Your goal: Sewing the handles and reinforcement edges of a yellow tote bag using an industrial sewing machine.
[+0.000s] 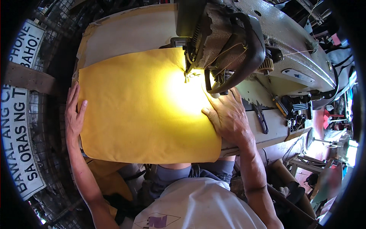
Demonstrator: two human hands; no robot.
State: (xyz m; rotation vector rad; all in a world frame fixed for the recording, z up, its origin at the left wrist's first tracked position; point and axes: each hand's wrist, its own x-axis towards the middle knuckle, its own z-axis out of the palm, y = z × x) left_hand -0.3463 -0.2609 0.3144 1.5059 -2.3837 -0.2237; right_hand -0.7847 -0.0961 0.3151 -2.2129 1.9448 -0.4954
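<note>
A large yellow sheet of fabric or leather-like material (126, 114) lies flat across the bed of a sewing machine (232, 42). Its upper right part runs beneath the presser foot and needle area (187, 74), where a bright lamp washes out detail. At the sheet's left edge is my left hand (75, 114), fingers stretched out and thumb apart along the border. My right hand (228, 116) rests spread on the sheet's right side, just below the machine head. A dark curved handle (253, 49) hides some of its fingertips.
Right of my right hand lie a dark cutting tool (261, 119), a screwdriver with an orange-yellow handle (281, 106) and small metal parts (299, 114). More yellow material (108, 179) hangs below the table at left. Sign boards (24, 145) are fixed to wire mesh there.
</note>
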